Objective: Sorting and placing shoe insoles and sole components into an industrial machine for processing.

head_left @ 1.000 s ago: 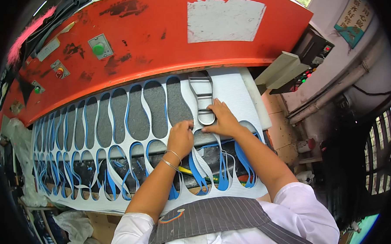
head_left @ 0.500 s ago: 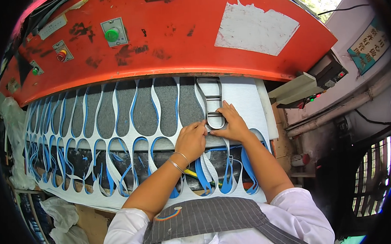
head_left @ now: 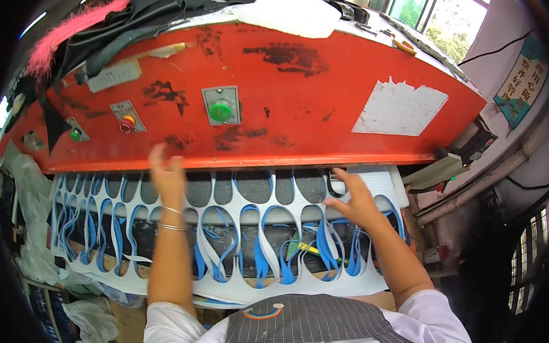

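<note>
A metal cutting die (head_left: 337, 183), shaped like a shoe sole, stands on the sheet, partly under the red machine's edge. My right hand (head_left: 354, 200) is beside it with thumb and fingers spread, holding nothing. Raised in front of the red panel (head_left: 310, 139), my left hand (head_left: 168, 175) is smeared by motion, though its fingers look extended and apart. A white ribbed foam sheet (head_left: 237, 289) with a blue underside runs across beneath both arms. Rows of sole-shaped holes leave thin strips between them.
The panel carries a large green button (head_left: 220, 112), a red knob (head_left: 126, 123) and a small green button (head_left: 75, 135). A yellow-green tool (head_left: 307, 248) shows through the holes. Plastic bags (head_left: 34, 212) hang at left; a bracket (head_left: 437, 170) juts out at right.
My left hand has left the cutting die and moved left, up to the red panel. My right hand has let go and drawn slightly off. The view has tilted up, showing more of the machine.
</note>
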A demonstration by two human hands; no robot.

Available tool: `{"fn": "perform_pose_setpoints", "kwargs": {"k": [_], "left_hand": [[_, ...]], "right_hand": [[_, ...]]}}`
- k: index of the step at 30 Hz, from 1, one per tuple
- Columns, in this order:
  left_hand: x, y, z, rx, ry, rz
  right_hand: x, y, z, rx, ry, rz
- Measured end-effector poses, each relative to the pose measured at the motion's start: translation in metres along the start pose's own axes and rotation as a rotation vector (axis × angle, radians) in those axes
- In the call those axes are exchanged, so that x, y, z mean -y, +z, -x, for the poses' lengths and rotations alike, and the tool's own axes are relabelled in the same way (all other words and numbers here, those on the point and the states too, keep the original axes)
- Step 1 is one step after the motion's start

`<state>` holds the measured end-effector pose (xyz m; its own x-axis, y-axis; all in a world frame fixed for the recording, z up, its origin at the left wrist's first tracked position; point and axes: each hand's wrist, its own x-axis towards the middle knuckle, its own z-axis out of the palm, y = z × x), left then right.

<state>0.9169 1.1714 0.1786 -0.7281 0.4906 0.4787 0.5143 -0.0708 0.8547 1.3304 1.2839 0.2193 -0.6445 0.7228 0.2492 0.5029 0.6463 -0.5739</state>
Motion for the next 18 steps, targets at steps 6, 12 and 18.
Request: {"fn": "perform_pose_setpoints", "kwargs": {"k": [6, 12, 18], "left_hand": [[0.094, -0.179, -0.155, -0.555, -0.067, -0.699], [0.083, -0.275, -0.181, -0.063, -0.099, -0.328], [-0.044, -0.138, 0.024, 0.326, -0.202, -0.357]], "right_hand": [[0.146, 0.049, -0.12, -0.146, -0.287, -0.195], [0.17, 0.072, -0.158, -0.269, -0.231, -0.124], [0.126, 0.046, -0.04, 0.23, -0.068, -0.097]]}}
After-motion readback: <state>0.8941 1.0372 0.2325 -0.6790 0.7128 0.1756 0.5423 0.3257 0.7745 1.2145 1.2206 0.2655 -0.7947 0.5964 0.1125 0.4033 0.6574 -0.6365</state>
